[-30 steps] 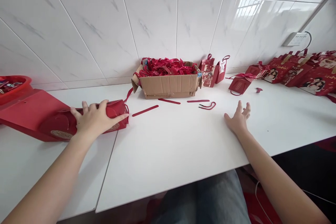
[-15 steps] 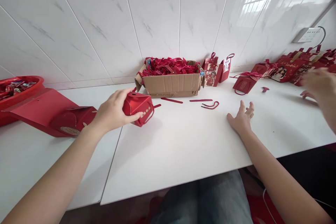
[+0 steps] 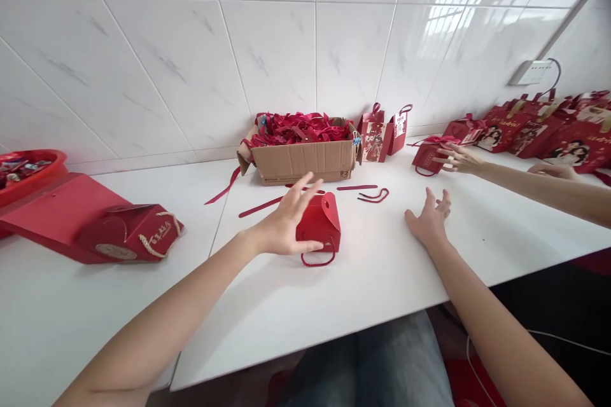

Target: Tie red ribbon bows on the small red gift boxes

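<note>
White marbled tiles rise behind a white worktop [image 3: 334, 296]. Near its middle stands a small red gift box [image 3: 323, 224], upright, with its cord handle [image 3: 317, 262] lying slack on the surface in front of it. The person's left hand [image 3: 285, 229] is spread wide against the box's left side, with the fingers fanned past its top and the thumb touching its lower edge; it does not clasp the box. The right hand [image 3: 431, 221] lies flat and spread on the worktop, well apart to the right.

Behind is a cardboard carton [image 3: 303, 164] heaped with red ribbons, and loose ribbon strips [image 3: 260, 206] lie just before it. At far right, another person's hand [image 3: 459, 158] reaches toward a ribboned red pouch [image 3: 428, 156].

The box looks light and is unheld, so a nudge from the open palm could tip or slide it. A finger could also catch the slack cord and drag the box over.
</note>
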Tool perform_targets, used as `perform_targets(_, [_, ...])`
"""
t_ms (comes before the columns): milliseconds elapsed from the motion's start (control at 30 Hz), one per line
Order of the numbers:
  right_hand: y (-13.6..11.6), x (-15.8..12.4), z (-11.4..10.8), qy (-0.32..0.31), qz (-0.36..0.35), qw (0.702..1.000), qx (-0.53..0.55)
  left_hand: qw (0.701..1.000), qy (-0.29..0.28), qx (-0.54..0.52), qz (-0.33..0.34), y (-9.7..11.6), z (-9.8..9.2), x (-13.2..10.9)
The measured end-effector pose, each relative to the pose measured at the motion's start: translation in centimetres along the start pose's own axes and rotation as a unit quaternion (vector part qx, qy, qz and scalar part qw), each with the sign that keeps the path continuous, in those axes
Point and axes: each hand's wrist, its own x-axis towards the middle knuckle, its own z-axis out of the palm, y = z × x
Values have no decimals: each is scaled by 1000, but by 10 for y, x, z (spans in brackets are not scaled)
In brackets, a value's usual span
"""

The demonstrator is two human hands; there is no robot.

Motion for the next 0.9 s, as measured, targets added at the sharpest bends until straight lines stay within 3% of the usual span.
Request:
perform_targets(67, [-1,0,0,4,-5,1000,4,992,88,-86,-13,-13,16,-5])
perform_targets(133, [-2,-2,0,10,-14,1000,6,975,140,-170,-28,-25,32,-10])
perform_targets(233, [-6,-8,-5,30,-50,998,16,935,124,-319,-88,-36,51,-14])
perform_targets(333, [-20,-16,-14,95,-130,987,22,906,106,-384,-140,-37,61,-12])
perform_targets(400, [-41,-19,-19,130,-192,973,18,905,122,-379,-149,-35,63,-10])
perform_targets(500, [-94,-9,-21,126,-267,955,29,900,152,-380,-150,-33,63,-8])
perform_targets(600, [-159,21,-13,96,-307,946,25,894,157,-391,-152,-35,63,-9])
perform_targets(700, [-212,59,4,27,-275,961,-2,888,147,-403,-162,-38,63,-11])
perform_targets(833, [-241,96,17,-105,-225,969,-13,882,150,-415,-165,-38,62,-11])
perform_targets(900, [-241,104,13,-110,-242,963,43,877,147,-426,-166,-37,61,-11])
